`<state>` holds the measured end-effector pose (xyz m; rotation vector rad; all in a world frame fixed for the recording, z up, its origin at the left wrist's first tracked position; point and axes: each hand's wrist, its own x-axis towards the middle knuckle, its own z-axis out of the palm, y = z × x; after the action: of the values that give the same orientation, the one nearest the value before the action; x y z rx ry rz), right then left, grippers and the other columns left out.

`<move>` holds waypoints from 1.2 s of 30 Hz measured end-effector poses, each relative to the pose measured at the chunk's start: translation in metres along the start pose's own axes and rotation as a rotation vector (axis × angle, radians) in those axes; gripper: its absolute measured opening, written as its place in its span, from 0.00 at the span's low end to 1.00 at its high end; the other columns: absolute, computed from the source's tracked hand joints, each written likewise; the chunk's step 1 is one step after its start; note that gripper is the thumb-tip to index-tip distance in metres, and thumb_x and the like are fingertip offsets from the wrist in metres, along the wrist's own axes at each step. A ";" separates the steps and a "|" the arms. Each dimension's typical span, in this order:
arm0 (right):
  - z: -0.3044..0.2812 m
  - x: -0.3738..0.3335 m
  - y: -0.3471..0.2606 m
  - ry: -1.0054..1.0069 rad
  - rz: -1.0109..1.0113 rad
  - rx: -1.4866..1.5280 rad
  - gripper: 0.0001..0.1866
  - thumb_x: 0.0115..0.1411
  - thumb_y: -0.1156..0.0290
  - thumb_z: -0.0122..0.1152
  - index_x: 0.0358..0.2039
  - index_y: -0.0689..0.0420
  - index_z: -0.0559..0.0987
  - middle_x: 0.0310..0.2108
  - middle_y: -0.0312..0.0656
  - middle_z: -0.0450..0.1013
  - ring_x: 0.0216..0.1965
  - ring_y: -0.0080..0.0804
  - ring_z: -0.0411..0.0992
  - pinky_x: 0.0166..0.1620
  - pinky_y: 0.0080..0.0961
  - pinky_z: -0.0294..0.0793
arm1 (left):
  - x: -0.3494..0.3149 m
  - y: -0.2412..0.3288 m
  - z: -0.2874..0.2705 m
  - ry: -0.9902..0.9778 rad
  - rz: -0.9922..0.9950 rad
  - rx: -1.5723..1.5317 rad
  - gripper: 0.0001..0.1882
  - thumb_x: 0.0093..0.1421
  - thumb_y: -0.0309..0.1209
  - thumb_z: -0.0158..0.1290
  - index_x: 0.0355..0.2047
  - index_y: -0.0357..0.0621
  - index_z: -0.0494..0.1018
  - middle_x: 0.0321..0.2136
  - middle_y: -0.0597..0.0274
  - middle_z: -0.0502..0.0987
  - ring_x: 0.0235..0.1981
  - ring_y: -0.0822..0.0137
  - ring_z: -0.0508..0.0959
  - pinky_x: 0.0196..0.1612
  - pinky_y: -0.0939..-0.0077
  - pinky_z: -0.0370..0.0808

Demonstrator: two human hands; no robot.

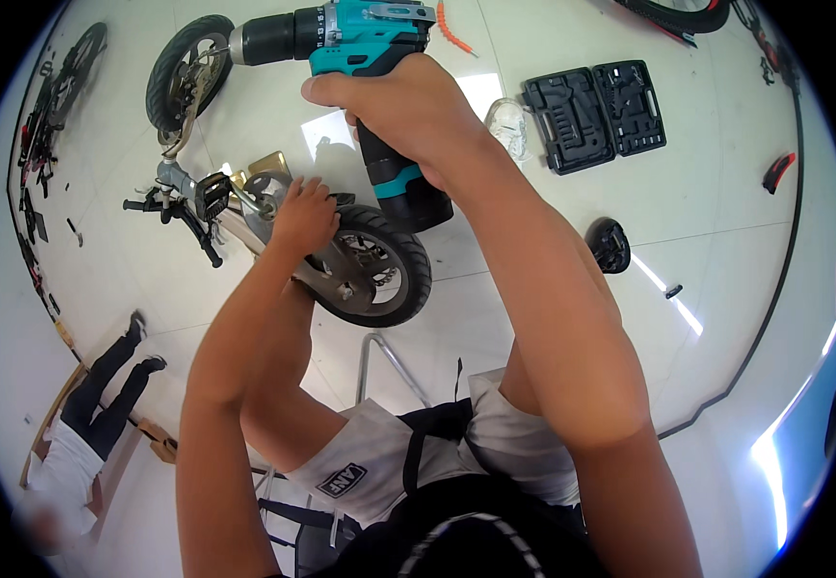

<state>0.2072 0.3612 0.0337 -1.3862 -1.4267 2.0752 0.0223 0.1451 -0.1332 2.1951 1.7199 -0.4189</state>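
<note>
My right hand (416,108) is wrapped round the grip of a teal and black cordless drill (365,39). Raised high in front of me, the drill lies sideways with its chuck to the left. In this view its front end overlaps the front wheel (169,85) of a small bike (244,223); I cannot tell whether they touch. The bike lies on its side on the floor, handlebar to the left and rear wheel (406,252) nearest my legs. My left hand (306,217) is closed on the bike's middle section, by the crank; its fingertips are partly hidden.
An opened black tool case (572,120) lies at the far right. Nearer are a black bike saddle (608,245) and a small dark part (674,291). An orange flexible shaft (451,31) lies beyond the drill. Another person (100,409) is at the left; more bike parts (47,135) line that wall.
</note>
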 end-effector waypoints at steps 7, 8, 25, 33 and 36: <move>-0.013 -0.001 0.001 0.024 0.010 0.029 0.13 0.43 0.58 0.69 0.19 0.53 0.78 0.17 0.35 0.73 0.21 0.26 0.72 0.30 0.27 0.72 | 0.038 0.000 -0.024 -0.522 0.052 0.142 0.24 0.65 0.48 0.46 0.32 0.44 0.84 0.37 0.57 0.81 0.53 0.54 0.75 0.68 0.49 0.55; -0.014 -0.001 0.000 0.031 -0.003 0.042 0.13 0.43 0.58 0.69 0.19 0.53 0.78 0.17 0.35 0.73 0.21 0.26 0.72 0.30 0.27 0.72 | 0.040 -0.001 -0.022 -0.489 0.046 0.165 0.24 0.66 0.49 0.45 0.32 0.44 0.84 0.38 0.57 0.82 0.53 0.54 0.75 0.68 0.49 0.55; -0.018 -0.003 -0.006 0.076 0.040 0.076 0.13 0.42 0.58 0.68 0.18 0.53 0.78 0.16 0.36 0.73 0.21 0.28 0.73 0.31 0.28 0.74 | 0.050 -0.096 -0.003 -0.322 -0.329 -0.034 0.27 0.67 0.50 0.39 0.37 0.43 0.82 0.39 0.50 0.82 0.46 0.48 0.79 0.54 0.53 0.71; -0.020 -0.006 -0.003 0.079 0.009 0.015 0.13 0.43 0.59 0.69 0.17 0.54 0.78 0.16 0.36 0.73 0.20 0.28 0.72 0.30 0.28 0.75 | 0.059 -0.137 0.015 -0.552 -0.472 -0.419 0.29 0.67 0.49 0.35 0.39 0.38 0.80 0.44 0.42 0.80 0.49 0.42 0.77 0.57 0.55 0.69; -0.018 -0.003 -0.001 0.058 -0.073 0.018 0.13 0.43 0.58 0.70 0.17 0.54 0.79 0.16 0.35 0.72 0.19 0.28 0.72 0.30 0.28 0.74 | 0.047 -0.155 0.038 -0.568 -0.387 -0.351 0.29 0.66 0.47 0.34 0.42 0.37 0.78 0.48 0.41 0.78 0.51 0.41 0.75 0.58 0.56 0.68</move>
<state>0.2228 0.3699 0.0351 -1.3552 -1.4103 1.9812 -0.1193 0.2049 -0.1978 1.3297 1.7140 -0.6912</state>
